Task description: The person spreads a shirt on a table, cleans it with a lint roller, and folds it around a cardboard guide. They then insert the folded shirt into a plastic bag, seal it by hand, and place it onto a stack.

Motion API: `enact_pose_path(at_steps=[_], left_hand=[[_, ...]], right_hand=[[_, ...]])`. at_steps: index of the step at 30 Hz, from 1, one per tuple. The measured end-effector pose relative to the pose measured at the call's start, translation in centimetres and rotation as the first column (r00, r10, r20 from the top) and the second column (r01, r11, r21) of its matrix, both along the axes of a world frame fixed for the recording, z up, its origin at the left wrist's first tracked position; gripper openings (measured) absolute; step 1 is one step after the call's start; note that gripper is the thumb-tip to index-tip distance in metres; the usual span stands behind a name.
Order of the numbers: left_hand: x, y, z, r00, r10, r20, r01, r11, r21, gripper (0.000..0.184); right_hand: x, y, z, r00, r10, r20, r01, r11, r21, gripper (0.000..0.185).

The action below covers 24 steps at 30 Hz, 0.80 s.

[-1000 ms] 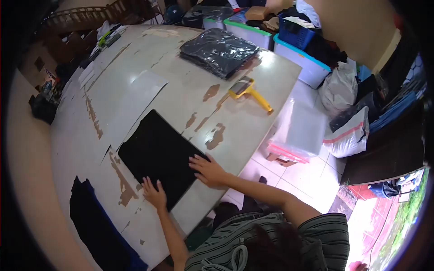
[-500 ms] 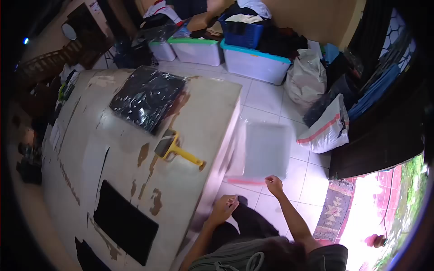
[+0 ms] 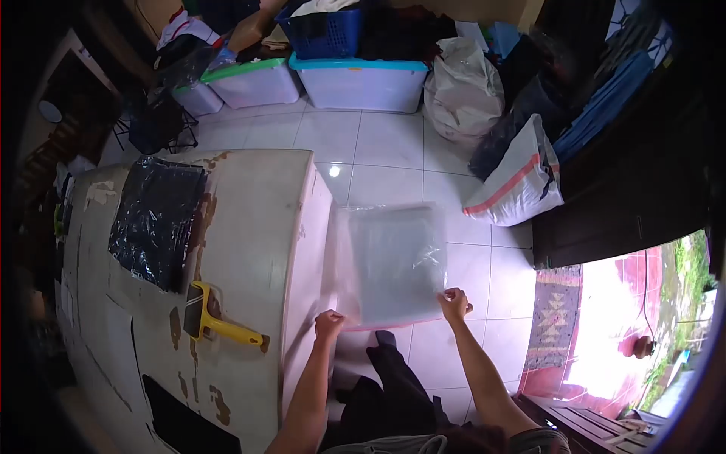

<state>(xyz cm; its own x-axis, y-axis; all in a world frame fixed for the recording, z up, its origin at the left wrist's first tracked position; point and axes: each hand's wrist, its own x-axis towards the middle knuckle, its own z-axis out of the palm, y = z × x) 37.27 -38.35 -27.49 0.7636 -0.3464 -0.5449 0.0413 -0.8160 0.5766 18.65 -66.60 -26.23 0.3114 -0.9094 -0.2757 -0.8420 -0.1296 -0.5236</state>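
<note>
A clear plastic bag (image 3: 397, 265) hangs in front of me over the tiled floor, spread flat, with a pale greyish panel showing through it and a reddish near edge. My left hand (image 3: 329, 324) is closed on its near left corner. At the near right corner, my right hand (image 3: 455, 304) pinches the plastic between thumb and fingers. To the left, on the worn table (image 3: 249, 219), lie a yellow-handled scraper-like tool (image 3: 227, 327), a black item in shiny plastic (image 3: 157, 223) and a flat black piece (image 3: 185, 416).
Storage boxes (image 3: 359, 87) with coloured lids line the far wall, and a blue basket (image 3: 321, 34) sits on one. Stuffed sacks (image 3: 522, 178) stand at the right near a dark door (image 3: 620, 197). A patterned mat (image 3: 556, 314) lies by the bright doorway.
My left hand has moved from near my leg onto the bag's left corner, so both hands now hold it. The view has swung, shifting the table leftward.
</note>
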Motion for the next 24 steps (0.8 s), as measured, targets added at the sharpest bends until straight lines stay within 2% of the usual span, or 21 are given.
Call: enact_pose_path(at_steps=[3,5,6,9,11,15,17,19,21,23,24], left_hand=[[-0.1,0.2,-1.6,0.999,0.052,-0.009,-0.052,0.998,-0.022,0.021],[-0.2,0.4,-2.7,0.977,0.166,0.135,-0.138,0.971,-0.195,0.02],[-0.2,0.6,-3.3,0.976,0.168,0.137,-0.14,0.971,-0.193,0.02],[-0.4,-0.2,-2.4,0.976,0.202,0.084,-0.189,0.973,-0.135,0.021],[0.1,-0.3,-3.0,0.996,0.088,0.012,-0.085,0.986,-0.143,0.025],[0.1,-1.1,-2.4,0.993,0.113,0.021,-0.109,0.986,-0.13,0.036],[-0.1,-1.0,-3.0,0.986,0.144,0.085,-0.124,0.97,-0.207,0.039],[-1.2,-1.5,-2.8,0.983,0.172,0.062,-0.159,0.972,-0.173,0.039],[-1.7,-2.2,-1.6,0.98,0.199,0.03,-0.193,0.971,-0.141,0.04],[-2.2,-2.3,-1.5,0.993,0.045,0.111,-0.046,0.999,0.003,0.042],[-2.4,-2.3,-1.3,0.993,0.049,0.107,-0.05,0.999,0.006,0.042]], right_hand=[[0.2,-0.9,0.7,1.0,0.022,0.012,-0.023,0.995,0.099,0.024],[0.1,-0.7,0.6,0.998,0.046,0.029,-0.048,0.997,0.052,0.023],[0.1,-0.6,0.6,0.997,0.07,0.044,-0.07,0.998,0.002,0.022],[0.3,-0.1,2.5,0.999,0.005,0.049,-0.008,0.999,0.047,0.019],[0.3,0.2,2.6,0.999,0.002,0.04,-0.003,1.0,0.026,0.02],[-0.1,0.3,2.7,0.998,0.056,-0.033,-0.056,0.998,-0.011,0.019],[-0.3,0.3,2.3,0.994,0.083,-0.075,-0.085,0.996,-0.024,0.019],[-0.7,-0.1,1.8,0.993,0.062,-0.096,-0.059,0.998,0.036,0.019],[-1.4,-0.2,1.0,0.996,0.025,-0.083,-0.026,1.0,-0.016,0.018],[-2.6,-0.5,0.7,0.992,-0.104,-0.071,0.108,0.993,0.056,0.018],[-3.1,-0.4,0.6,0.992,-0.1,-0.075,0.105,0.993,0.058,0.018]])
